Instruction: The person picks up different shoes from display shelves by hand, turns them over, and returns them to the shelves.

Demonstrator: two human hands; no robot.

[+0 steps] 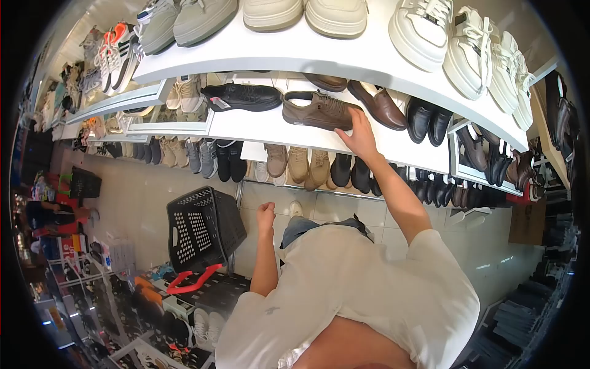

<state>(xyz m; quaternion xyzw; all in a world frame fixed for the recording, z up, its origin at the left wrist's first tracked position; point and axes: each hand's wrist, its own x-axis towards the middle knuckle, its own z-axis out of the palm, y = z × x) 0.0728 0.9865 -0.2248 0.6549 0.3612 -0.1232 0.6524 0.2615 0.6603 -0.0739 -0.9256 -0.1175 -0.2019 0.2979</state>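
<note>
On the middle white shelf [246,126], a brown lace-up shoe [316,112] lies sideways with its toe to the right. My right hand [361,136] is at that toe, fingers over its front and thumb at the lower side. Left of it lies a black lace-up shoe [243,97] with a tag at the heel. A reddish-brown loafer [381,106] and black shoes [428,120] stand to the right. My left hand [266,216] hangs low in front of the shelves, fingers curled closed, with nothing visible in it.
Above, a white shelf [246,58] juts out, bearing pale sneakers [335,17]. Beneath are rows of shoes [298,163]. A black shopping basket [203,224] with a red handle [193,280] is at my left. More shoe racks surround the tiled floor [144,184]; another person [52,215] is far left.
</note>
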